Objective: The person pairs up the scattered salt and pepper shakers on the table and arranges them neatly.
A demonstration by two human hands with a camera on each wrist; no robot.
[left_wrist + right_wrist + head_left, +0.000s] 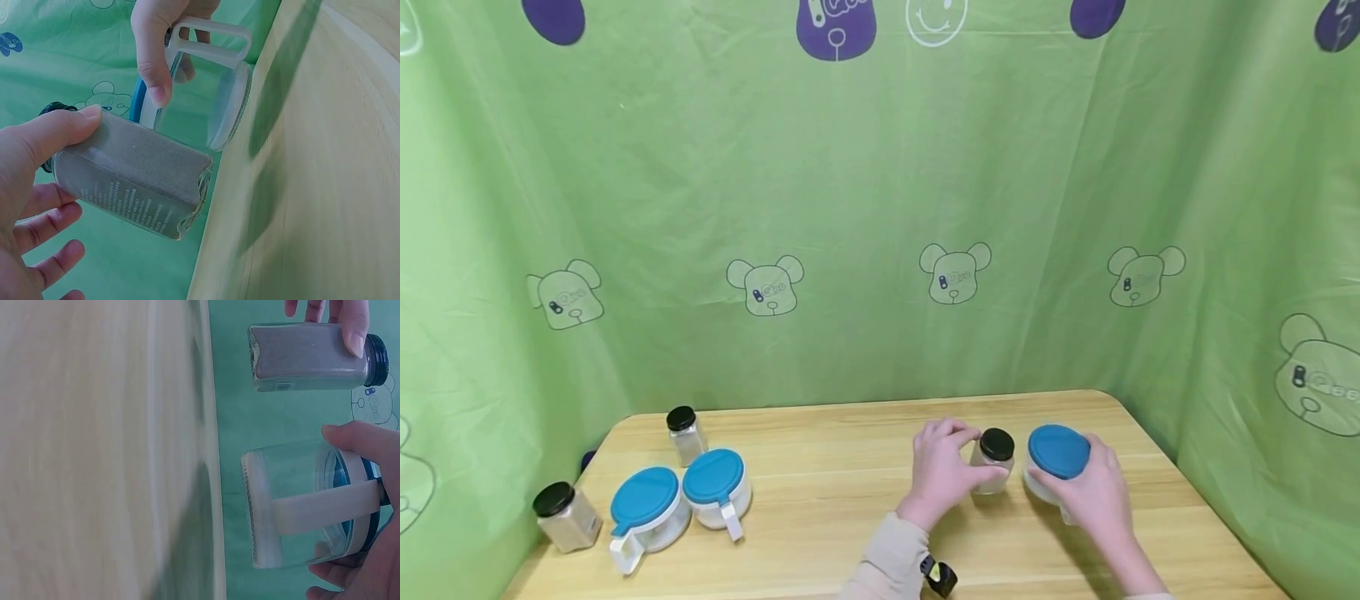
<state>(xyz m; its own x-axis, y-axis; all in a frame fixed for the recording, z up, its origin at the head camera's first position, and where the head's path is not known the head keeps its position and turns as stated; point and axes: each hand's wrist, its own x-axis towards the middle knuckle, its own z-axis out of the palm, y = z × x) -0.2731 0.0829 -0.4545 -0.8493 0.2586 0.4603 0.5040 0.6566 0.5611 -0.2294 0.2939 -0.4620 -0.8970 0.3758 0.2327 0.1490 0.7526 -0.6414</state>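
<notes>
My left hand (945,469) pinches a square glass spice jar (134,172) near its black lid, thumb on one side and fingers on the other. Greyish powder fills this jar, and small print shows on its side in the left wrist view. Beside it, my right hand (1097,493) grips a round glass seasoning pot (300,469) around its blue lid (1058,451). That pot has a white handle (328,508) and a white layer at its bottom. Both containers are upright, close over the tabletop, with a narrow gap between them.
At the table's left stand two more blue-lidded pots, one larger (645,497) and one smaller (713,478). Two black-lidded jars stand near them, one behind (687,437) and one at the left edge (568,521). A green curtain (865,350) surrounds the wooden table (820,533).
</notes>
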